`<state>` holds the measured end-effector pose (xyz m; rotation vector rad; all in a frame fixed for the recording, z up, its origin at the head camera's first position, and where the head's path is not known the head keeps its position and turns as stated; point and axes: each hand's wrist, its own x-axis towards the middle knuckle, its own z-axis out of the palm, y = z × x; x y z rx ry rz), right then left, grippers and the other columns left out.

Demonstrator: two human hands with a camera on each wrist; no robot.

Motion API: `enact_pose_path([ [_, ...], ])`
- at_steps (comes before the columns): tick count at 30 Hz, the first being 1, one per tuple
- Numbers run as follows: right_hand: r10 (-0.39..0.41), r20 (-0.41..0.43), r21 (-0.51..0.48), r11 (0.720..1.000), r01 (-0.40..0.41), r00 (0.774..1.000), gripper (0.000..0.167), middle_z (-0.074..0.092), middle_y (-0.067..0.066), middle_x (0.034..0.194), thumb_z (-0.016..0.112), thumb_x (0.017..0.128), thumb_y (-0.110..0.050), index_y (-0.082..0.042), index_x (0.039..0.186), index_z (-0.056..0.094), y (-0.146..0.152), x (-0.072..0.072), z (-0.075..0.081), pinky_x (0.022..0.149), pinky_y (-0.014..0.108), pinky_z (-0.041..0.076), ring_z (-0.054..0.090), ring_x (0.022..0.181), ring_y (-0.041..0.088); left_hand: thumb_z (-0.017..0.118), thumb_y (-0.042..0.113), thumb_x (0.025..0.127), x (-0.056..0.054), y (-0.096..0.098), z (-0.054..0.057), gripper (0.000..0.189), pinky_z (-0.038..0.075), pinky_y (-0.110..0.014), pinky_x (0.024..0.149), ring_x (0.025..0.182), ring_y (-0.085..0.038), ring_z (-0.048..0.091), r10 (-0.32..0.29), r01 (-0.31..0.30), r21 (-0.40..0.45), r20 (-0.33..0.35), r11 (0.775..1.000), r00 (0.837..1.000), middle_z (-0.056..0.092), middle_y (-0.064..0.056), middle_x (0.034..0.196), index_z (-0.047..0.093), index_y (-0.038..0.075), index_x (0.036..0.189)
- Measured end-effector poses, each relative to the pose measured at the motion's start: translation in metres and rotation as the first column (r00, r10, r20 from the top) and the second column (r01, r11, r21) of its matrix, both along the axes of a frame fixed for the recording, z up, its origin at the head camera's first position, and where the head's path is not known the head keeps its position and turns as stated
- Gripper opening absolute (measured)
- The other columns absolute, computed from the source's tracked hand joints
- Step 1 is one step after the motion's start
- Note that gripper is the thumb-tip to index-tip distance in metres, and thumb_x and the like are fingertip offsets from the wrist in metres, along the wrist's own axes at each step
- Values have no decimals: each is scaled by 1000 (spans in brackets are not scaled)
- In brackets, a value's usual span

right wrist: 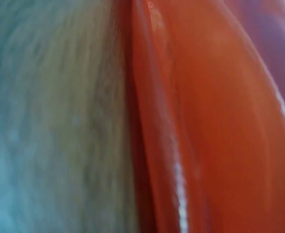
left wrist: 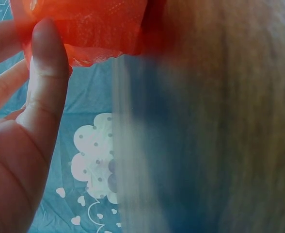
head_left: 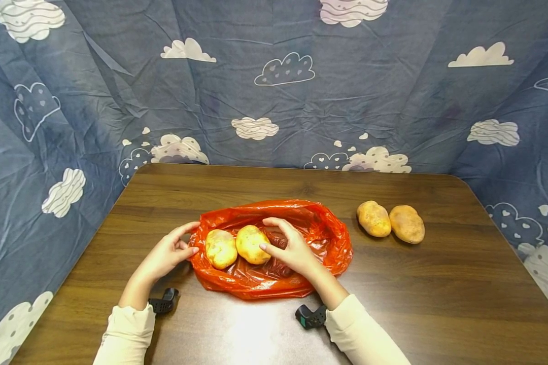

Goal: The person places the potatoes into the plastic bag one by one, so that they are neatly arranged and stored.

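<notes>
A red plastic bag [head_left: 274, 291] lies on the table with its mouth spread wide. Inside its left half sit two potatoes side by side, a left potato [head_left: 221, 249] and a right potato [head_left: 252, 243]. My left hand [head_left: 166, 252] pinches the bag's left rim between thumb and fingers. In the left wrist view the thumb [left wrist: 49, 63] lies against the red film. My right hand [head_left: 294, 249] reaches over the bag's near side, its thumb tip overlapping the right potato's edge and its fingers extended beyond. The right wrist view shows mostly bag film [right wrist: 220, 121], with the hand hidden.
Two more potatoes, one [head_left: 373, 219] beside another [head_left: 407, 224], lie on the wooden table [head_left: 438, 294] right of the bag. A dark cloud-print cloth [head_left: 283, 111] hangs behind the table and along its sides. Black wrist cameras sit under both wrists.
</notes>
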<state>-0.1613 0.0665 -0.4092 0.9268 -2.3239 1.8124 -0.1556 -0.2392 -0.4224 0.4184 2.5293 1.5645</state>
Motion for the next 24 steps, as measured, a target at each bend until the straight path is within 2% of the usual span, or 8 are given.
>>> enact_pose_path([
  [5, -41, -66, 32, 999, 43, 997, 44, 52, 22, 112, 67, 77, 2, 9, 116, 49, 7, 3, 8, 87, 47, 39, 50, 104, 39, 63, 2, 82, 0, 0, 1, 56, 36, -24, 46, 56, -15, 47, 2, -2, -6, 4, 1000, 1000, 52, -10, 70, 39, 3, 133],
  [11, -77, -117, 69, 994, 86, 990, 42, 55, 20, 110, 67, 78, 1, 8, 115, 50, 19, 6, 15, 88, 42, 40, 52, 103, 34, 63, 3, 82, 0, 1, 2, 56, 36, -24, 45, 55, -13, 46, -2, 2, -9, -1, 1000, 1000, 51, -11, 74, 39, 3, 133],
  [17, -115, -179, 108, 985, 136, 977, 43, 56, 19, 110, 69, 76, 1, 7, 114, 51, 37, 7, 19, 91, 36, 38, 51, 104, 29, 63, 3, 82, 0, 0, 2, 56, 36, -24, 45, 56, -18, 48, -3, 3, -8, 0, 1000, 1000, 53, -10, 71, 39, 2, 133],
  [24, -149, -214, 96, 980, 172, 965, 43, 56, 20, 109, 69, 75, 4, 9, 113, 51, 59, 8, 20, 90, 35, 39, 52, 103, 32, 63, 2, 82, 0, 0, 1, 56, 36, -24, 45, 57, -18, 48, -4, 4, -4, -2, 1000, 1000, 52, -13, 77, 39, 2, 133],
])
